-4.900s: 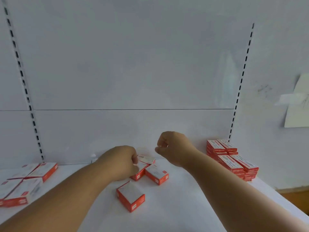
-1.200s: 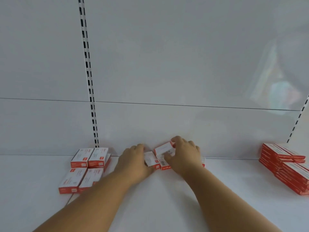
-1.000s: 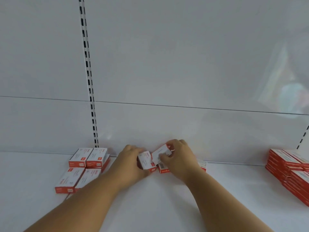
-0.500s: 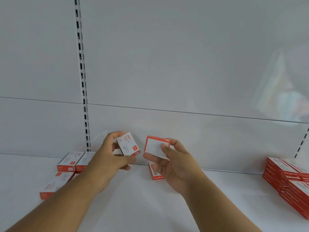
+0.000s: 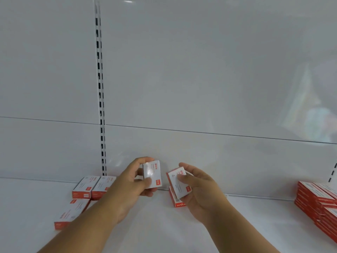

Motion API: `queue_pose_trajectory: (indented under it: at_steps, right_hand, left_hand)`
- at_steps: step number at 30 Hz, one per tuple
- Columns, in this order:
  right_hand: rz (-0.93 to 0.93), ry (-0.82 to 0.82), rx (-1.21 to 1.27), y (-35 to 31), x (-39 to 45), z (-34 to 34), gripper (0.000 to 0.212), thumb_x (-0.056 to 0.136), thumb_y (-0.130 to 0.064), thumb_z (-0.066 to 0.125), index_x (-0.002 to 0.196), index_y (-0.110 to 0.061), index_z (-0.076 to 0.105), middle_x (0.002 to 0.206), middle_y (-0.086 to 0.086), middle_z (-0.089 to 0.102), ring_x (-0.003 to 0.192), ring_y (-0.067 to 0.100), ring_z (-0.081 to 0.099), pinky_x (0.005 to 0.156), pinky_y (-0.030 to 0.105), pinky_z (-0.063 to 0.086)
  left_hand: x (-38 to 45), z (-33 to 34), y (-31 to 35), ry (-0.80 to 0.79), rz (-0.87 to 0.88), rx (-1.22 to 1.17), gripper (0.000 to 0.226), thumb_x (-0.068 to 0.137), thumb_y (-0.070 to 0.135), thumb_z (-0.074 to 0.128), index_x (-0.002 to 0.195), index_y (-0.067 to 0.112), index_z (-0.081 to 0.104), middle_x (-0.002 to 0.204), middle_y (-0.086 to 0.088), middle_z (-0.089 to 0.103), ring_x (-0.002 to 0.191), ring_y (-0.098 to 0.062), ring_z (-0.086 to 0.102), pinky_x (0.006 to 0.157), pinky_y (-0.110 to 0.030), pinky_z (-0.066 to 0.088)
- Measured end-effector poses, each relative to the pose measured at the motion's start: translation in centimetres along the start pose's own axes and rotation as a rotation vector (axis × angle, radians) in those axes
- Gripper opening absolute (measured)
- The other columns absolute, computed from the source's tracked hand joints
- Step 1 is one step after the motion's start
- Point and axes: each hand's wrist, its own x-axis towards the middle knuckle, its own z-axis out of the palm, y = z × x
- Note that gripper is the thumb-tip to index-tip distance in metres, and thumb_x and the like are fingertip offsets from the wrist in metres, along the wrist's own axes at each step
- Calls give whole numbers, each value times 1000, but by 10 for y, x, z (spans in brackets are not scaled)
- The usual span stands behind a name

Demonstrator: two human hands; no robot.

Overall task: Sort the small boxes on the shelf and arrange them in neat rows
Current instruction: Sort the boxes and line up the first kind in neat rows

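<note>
A smooth, glossy white back panel (image 5: 200, 79) fills most of the view, split by one thin horizontal seam and by a slotted metal upright (image 5: 100, 99) with a column of dark rectangular holes. Below it runs the flat white shelf (image 5: 164, 225), matte and hard-looking. At the far right edge of the shelf sits a tall stack of red boxes (image 5: 319, 203), several layers deep with red sides showing and white printed tops. At the left, by the foot of the upright, a flat group of boxes (image 5: 85, 194) lies in two rows, two at the back side by side and at least one nearer; the forearm hides the rest. All are small rectangular cartons, thin cardboard with a slight sheen, white faces with red edges and small red marks; the print is too blurred to read. One lone box (image 5: 177, 200) lies on the shelf beneath the right hand. The left hand (image 5: 135, 181) grips a box (image 5: 152, 174) between thumb and curled fingers, raised above the shelf with its white face tilted toward the camera. The right hand (image 5: 195, 187) holds a second box (image 5: 179, 183) in its palm, thumb pressed on the top face, just beside the first, seemingly not touching
</note>
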Motion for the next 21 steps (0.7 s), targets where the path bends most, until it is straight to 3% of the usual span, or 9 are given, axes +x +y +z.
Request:
queue_pose_trajectory:
  at_steps: [4,7,9,11,13,18,21]
  right_hand:
    - [5,60,-109,7,-8,18,22,91,-5,60,108,-13,72,97,15,74,92,31,61,75,41,47]
    - [-27,61,-243,9,-16,39,16,94,-8,59,106,-13,68,96,15,73,88,30,62,67,35,48]
    - [-44,34,-343,10,-19,57,14,93,-4,60,105,-7,66,94,15,73,85,28,66,64,34,53]
    - [-44,43,-405,17,-21,80,16,90,-4,65,106,-1,64,92,17,74,86,29,71,74,41,60]
    - [-47,83,-478,28,-22,104,21,86,-8,72,103,1,63,87,16,75,80,28,74,75,43,61]
    - [-58,195,-758,65,-28,155,19,83,-22,76,94,-12,64,82,6,75,70,17,74,68,35,62]
    - [-147,263,-983,79,-31,170,15,85,-28,72,92,-19,62,84,-2,70,70,12,72,63,32,62]
  left_hand:
    - [-11,-5,16,28,31,214,52,96,1,55,112,50,59,109,9,62,77,-17,74,72,-30,62]
    - [-25,-29,31,8,69,313,53,96,1,54,119,49,54,110,10,60,77,-15,72,59,-22,58]
    - [-33,-58,36,36,78,409,49,96,6,56,121,48,49,111,9,59,78,-15,72,58,-24,58]
    - [-40,-92,37,99,42,465,40,95,11,59,118,42,48,107,7,62,78,-17,72,60,-29,61]
    - [-46,-120,33,130,-26,392,31,93,9,62,114,30,52,101,2,68,71,-20,74,61,-35,61]
    - [-53,-162,10,106,-161,341,19,89,6,63,103,18,59,75,-8,75,59,-21,73,52,-32,57]
    - [-51,-174,-3,69,-192,398,15,86,15,66,99,19,59,71,-7,74,56,-20,71,50,-29,53]
